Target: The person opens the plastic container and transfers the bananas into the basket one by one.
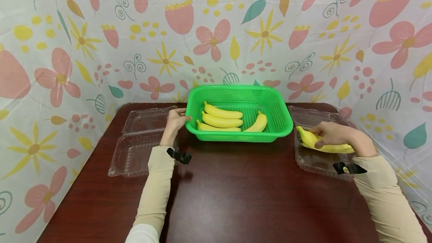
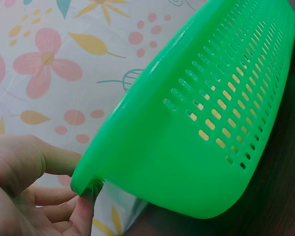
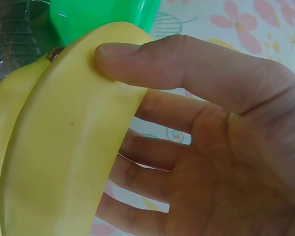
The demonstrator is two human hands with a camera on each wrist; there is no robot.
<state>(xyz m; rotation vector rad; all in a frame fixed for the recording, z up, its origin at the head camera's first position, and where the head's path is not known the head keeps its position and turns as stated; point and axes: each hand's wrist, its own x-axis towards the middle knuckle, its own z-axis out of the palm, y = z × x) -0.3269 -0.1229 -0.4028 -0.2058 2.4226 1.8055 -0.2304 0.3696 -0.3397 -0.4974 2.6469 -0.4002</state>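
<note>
A green plastic basket [image 1: 239, 136] stands at the back of the table with several yellow bananas [image 1: 222, 122] lying in it. My left hand [image 1: 176, 120] grips its left rim, thumb on one side and fingers curled under the lip, as the left wrist view shows. At the right, my right hand [image 1: 332, 134] holds a banana [image 3: 73, 132] between thumb and fingers, over a clear plastic clamshell box [image 1: 310, 162]. In the right wrist view, a second banana [image 3: 14, 93] with a dark tip shows beside the held one, partly hidden behind it.
Another clear clamshell box [image 1: 135, 156] lies at the left with its lid [image 1: 145, 120] folded back, near my left forearm. The dark brown table [image 1: 236, 198] ends at a flower-printed curtain [image 1: 216, 29] behind the basket.
</note>
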